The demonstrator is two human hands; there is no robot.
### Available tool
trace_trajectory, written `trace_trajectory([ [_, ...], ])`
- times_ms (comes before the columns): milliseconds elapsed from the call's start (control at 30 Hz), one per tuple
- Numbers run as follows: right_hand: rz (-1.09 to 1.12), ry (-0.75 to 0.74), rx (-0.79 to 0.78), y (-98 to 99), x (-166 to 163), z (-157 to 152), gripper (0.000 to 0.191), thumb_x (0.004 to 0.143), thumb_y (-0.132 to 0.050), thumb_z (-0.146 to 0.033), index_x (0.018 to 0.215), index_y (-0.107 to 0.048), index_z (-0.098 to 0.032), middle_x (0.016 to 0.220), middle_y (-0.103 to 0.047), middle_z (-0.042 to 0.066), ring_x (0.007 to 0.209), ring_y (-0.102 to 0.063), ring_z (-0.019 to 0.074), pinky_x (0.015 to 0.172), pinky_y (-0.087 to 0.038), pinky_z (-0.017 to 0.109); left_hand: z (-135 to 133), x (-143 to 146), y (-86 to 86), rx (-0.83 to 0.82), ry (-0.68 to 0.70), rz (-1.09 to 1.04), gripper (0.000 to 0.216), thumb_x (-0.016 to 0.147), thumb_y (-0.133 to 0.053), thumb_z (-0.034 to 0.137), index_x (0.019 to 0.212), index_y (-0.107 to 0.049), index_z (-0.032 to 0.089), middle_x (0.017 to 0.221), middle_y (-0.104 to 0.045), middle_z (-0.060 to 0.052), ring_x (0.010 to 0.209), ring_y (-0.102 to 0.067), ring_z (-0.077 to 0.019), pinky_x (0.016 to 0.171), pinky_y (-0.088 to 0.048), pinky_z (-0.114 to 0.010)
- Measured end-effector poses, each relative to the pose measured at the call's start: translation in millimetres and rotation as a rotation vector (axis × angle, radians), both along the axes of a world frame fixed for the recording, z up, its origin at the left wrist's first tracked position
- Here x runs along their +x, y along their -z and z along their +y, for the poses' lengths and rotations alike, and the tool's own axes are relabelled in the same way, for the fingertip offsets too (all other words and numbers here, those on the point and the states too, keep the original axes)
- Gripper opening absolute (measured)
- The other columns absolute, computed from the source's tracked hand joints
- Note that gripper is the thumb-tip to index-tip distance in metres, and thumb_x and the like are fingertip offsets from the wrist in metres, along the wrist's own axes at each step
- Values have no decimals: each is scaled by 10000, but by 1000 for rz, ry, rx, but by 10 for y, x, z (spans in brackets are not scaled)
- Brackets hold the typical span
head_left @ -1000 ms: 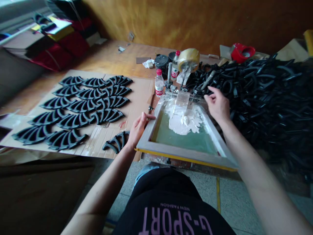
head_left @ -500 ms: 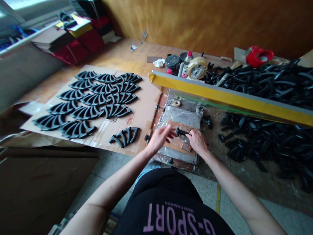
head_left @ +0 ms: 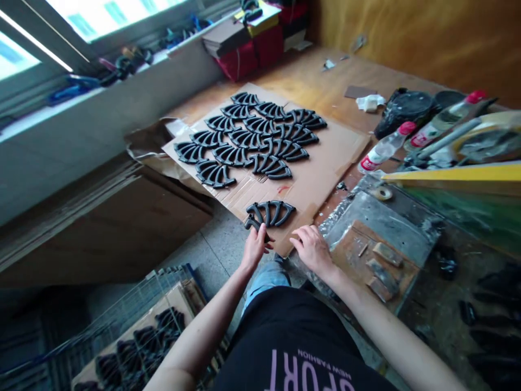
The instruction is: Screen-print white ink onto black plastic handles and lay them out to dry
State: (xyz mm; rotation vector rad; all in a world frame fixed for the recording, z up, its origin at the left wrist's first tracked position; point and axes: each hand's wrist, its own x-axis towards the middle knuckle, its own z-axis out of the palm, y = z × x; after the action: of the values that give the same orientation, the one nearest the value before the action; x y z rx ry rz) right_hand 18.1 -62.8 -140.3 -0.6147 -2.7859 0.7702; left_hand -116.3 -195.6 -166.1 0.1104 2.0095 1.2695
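My left hand (head_left: pixel 256 247) pinches a black curved handle (head_left: pixel 253 221) at the near corner of a cardboard sheet (head_left: pixel 321 163). The piece lies against a short fanned row of like black handles (head_left: pixel 273 212). Just to the right, my right hand (head_left: pixel 312 248) is above the sheet's front edge, its fingers loosely bent and apart, holding nothing. Farther back on the cardboard, several fanned rows of black handles (head_left: pixel 248 138) lie nested together. Beside my right hand is a metal plate (head_left: pixel 391 217) bearing a brown board with small worn blocks (head_left: pixel 382 277).
A yellow-edged bar (head_left: pixel 456 172) slants over the right side. Bottles (head_left: pixel 382 147) and a black tub (head_left: pixel 402 111) stand behind the plate. Loose black pieces (head_left: pixel 488 320) lie at right. Below left, a wire rack (head_left: pixel 150 309) holds more pieces; a window ledge runs along the left.
The view has swung left. My left hand now has the black handle, which my right hand held over the plate before, and has carried it to the short row. My right hand has let go.
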Motion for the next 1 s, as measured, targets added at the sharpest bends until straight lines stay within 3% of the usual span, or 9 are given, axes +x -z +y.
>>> trace_trajectory([
  [100,-103,22,9,158,-294,146,172,933,-555,-306,1033,-656,-208,997,-678,93,980,-565,255,856,-442,365,-179,-458,208,-252,42,70,495,905,-328,654,978,-475,187,730,-719,-56,528,-662,-162,509,-461,-250],
  [233,-294,34,34,295,-603,216,324,947,-525,-404,1176,-633,-203,1015,-698,115,966,-600,267,834,-443,376,-126,-769,344,-549,265,145,622,885,-251,711,888,-575,180,682,-724,-95,686,-713,-230,707,-503,-330],
  [400,-403,-30,6,432,-821,164,385,941,-530,-414,1216,-633,-163,1003,-714,141,972,-636,267,838,-466,372,62,-978,361,-773,445,299,726,880,-217,709,964,-670,147,1000,-724,-235,1021,-677,-352,847,-485,-437],
  [567,-353,40,-104,525,-872,69,403,950,-504,-377,1241,-631,-129,1021,-721,146,956,-663,253,886,-489,375,259,-1319,322,-744,586,372,718,903,-236,668,1068,-672,122,1140,-680,-258,1094,-643,-369,893,-470,-449],
  [733,-313,106,-217,540,-832,-9,425,936,-529,-329,1295,-595,-112,1080,-704,157,1030,-641,264,934,-491,395,312,-1537,260,-767,770,522,683,900,-274,680,982,-681,138,1041,-710,-216,1008,-668,-335,867,-467,-407],
  [867,-293,137,-277,526,-815,-30,431,923,-537,-297,1307,-586,-105,1111,-689,155,1042,-624,268,962,-481,416,156,-1327,203,-693,646,807,571,944,-299,591,1036,-654,153,954,-712,-150,925,-665,-271,810,-467,-354],
  [1000,-283,177,-338,529,-840,-20,410,919,-532,-293,1286,-606,-123,1079,-697,141,990,-639,254,950,-489,409,73,-914,247,-364,648,1048,437,939,-436,493,1221,-629,220,1294,-623,-122,1169,-569,-262,995,-409,-390],
])
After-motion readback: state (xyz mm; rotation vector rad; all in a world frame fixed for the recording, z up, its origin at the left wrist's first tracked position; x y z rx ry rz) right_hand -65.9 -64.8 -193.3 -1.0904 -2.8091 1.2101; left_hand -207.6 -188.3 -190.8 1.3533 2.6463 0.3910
